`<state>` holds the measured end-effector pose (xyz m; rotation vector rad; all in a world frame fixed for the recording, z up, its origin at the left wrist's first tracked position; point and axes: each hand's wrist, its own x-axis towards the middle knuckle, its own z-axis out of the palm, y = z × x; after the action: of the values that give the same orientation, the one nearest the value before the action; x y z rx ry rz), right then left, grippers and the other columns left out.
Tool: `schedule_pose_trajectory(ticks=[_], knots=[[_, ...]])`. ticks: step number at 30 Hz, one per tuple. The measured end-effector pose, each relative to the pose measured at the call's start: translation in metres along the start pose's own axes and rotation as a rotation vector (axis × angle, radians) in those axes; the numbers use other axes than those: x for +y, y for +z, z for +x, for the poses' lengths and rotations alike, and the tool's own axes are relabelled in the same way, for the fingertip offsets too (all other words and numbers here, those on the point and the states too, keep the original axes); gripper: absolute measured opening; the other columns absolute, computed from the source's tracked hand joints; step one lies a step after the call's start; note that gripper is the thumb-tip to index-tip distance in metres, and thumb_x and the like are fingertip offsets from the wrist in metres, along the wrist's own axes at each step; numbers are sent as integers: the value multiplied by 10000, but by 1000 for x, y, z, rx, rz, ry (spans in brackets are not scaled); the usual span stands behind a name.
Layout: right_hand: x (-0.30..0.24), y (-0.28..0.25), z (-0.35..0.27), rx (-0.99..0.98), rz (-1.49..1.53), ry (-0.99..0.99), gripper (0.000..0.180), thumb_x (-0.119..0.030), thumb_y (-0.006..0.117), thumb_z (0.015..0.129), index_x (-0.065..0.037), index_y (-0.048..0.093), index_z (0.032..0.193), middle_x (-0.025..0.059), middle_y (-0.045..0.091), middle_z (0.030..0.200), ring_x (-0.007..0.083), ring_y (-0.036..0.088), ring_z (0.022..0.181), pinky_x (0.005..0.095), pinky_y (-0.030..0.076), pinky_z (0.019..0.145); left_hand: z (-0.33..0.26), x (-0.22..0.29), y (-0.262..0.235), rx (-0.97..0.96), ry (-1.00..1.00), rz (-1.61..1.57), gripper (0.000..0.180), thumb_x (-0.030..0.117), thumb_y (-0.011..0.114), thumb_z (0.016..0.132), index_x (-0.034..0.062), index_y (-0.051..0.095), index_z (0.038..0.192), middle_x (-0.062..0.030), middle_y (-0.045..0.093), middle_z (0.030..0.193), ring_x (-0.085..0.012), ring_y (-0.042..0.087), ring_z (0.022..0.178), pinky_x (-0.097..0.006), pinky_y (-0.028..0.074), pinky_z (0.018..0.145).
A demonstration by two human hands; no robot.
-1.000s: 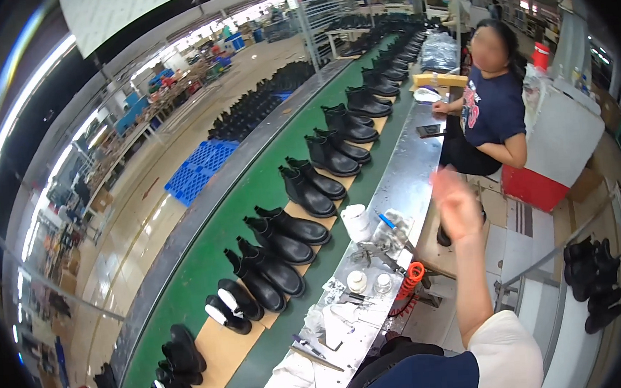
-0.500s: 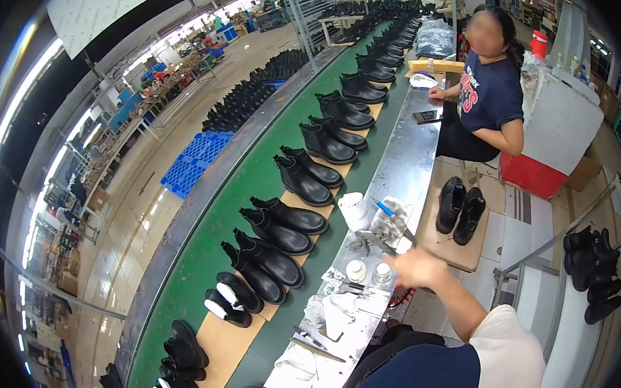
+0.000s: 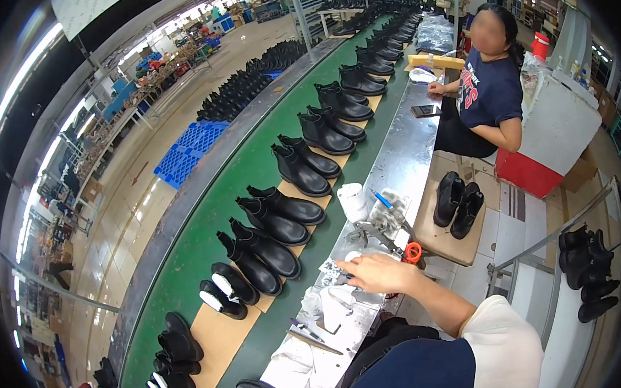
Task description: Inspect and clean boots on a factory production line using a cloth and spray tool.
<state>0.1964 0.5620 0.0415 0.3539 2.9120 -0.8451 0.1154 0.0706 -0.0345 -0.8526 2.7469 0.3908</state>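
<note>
My right hand (image 3: 377, 274) reaches over the metal worktop (image 3: 392, 166) with its index finger stretched out and the others partly bent. Its fingertips are over small dark tools beside a white crumpled cloth (image 3: 337, 307); whether they touch them I cannot tell. A white bottle cap or lid partly shows behind the fingers. Close by, orange-handled scissors (image 3: 413, 252) stick out at the worktop's edge. A white roll (image 3: 354, 202) and a blue pen-like tool (image 3: 381, 199) lie farther along. Tweezers or a slim blade (image 3: 315, 341) rest nearer me. My left hand is out of view.
Pairs of black ankle boots (image 3: 263, 256) stand on brown card along a green conveyor (image 3: 218, 253). A co-worker (image 3: 490, 90) sits at the right, near a phone (image 3: 425, 111). Black shoes (image 3: 458, 205) rest on a stool. A rack of boots (image 3: 585, 271) stands right.
My right hand has moved left and nearer along the worktop, over the small tools and bottles. The orange-handled scissors now show. The boots have shifted slightly in the picture.
</note>
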Motion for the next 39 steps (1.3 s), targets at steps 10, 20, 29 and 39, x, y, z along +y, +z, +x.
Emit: schedule_pose_trajectory(ticks=[10,20,29,39], knots=[[3,14,-15,-105,-66,103,433,-250,555,868,4,448,1203,240,606,945,388,599,897,457,479,758,31,-35,31,46,141,-153,551,371,591,785,-94,577,1080,-289,593,1069,-382,572,990,-404,426,881],[-14,23,-3,-151,-56,47,512,-256,563,866,-4,415,1286,227,604,973,378,596,916,455,482,768,-16,-22,23,680,93,223,570,343,730,689,-82,551,1025,-254,622,938,-356,604,858,-462,474,745],[-22,28,-1,-161,-97,0,535,-256,568,863,1,404,1303,221,601,996,369,591,938,439,477,801,24,-44,10,122,-219,-190,891,446,807,591,-114,379,1136,-345,443,1191,-412,526,1048,-471,478,817],[-23,23,-12,-176,-83,33,538,-257,577,859,8,404,1294,221,604,974,367,601,908,441,483,769,68,-74,55,156,-215,-372,588,375,732,699,-71,549,1036,-257,584,955,-355,573,827,-464,461,709]])
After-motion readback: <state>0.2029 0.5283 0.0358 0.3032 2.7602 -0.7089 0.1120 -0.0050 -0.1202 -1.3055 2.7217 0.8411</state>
